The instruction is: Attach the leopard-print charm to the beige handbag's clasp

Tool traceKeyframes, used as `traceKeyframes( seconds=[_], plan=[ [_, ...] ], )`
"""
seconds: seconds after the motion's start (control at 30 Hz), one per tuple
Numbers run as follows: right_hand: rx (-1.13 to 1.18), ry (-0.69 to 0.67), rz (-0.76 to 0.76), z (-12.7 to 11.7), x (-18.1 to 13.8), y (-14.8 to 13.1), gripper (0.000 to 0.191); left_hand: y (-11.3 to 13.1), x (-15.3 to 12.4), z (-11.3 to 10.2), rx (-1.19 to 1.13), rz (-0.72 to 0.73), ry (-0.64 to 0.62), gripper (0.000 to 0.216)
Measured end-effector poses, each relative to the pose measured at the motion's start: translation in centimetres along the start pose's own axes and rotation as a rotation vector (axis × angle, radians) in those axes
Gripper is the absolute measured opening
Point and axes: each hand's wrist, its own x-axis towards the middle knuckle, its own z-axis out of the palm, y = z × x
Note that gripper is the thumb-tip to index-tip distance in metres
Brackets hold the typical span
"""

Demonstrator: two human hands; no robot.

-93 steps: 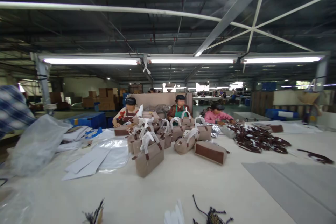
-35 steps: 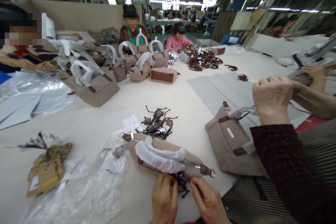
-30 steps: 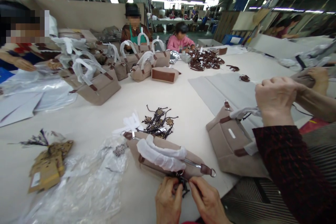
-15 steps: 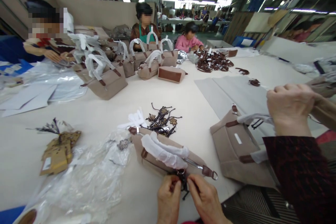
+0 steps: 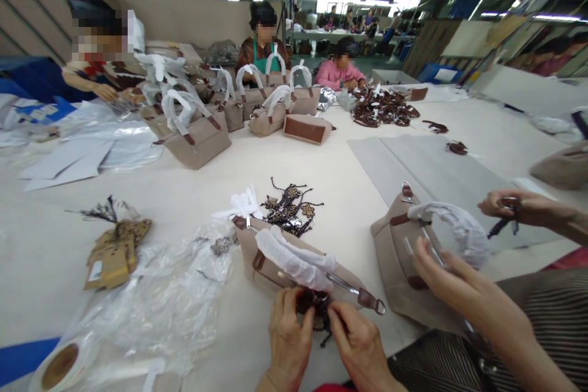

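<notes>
A beige handbag with brown trim and white-wrapped handles rests on the table in front of me. At its near side, below the handles, my left hand pinches a dark braided charm. The fingertips of my right hand close on the charm's right side, near its hanging cords. Its fastening is partly covered by my fingers. Just behind the bag lies a pile of dark braided charms with flower-shaped pieces.
A co-worker's hand is at a second handbag on my right; another hand holds a dark charm. Clear plastic, brown tags and a tape roll lie left. More handbags and brown straps stand farther back.
The dark-sleeved fist at the right is gone; bare forearms show there, one hand at the second bag, one with a charm. My left hand has shifted slightly over the charm.
</notes>
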Motion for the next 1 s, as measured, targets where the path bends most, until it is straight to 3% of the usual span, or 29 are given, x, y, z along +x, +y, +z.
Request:
traceKeyframes(
  seconds=[0.37, 0.53, 1.0],
  plan=[
    [-0.057, 0.022, -0.005, -0.01, -0.25, 0.12, 0.021, -0.13, -0.02, 0.06, 0.031, -0.043, -0.073, 0.011],
    [-0.078, 0.048, 0.0, -0.13, -0.34, 0.02, 0.023, 0.18, -0.03, -0.13, 0.107, 0.013, -0.036, 0.02],
    [-0.048, 0.006, 0.02, -0.26, 0.01, -0.23, 0.027, 0.42, 0.08, -0.41, 0.141, 0.056, -0.005, 0.017]
  ],
)
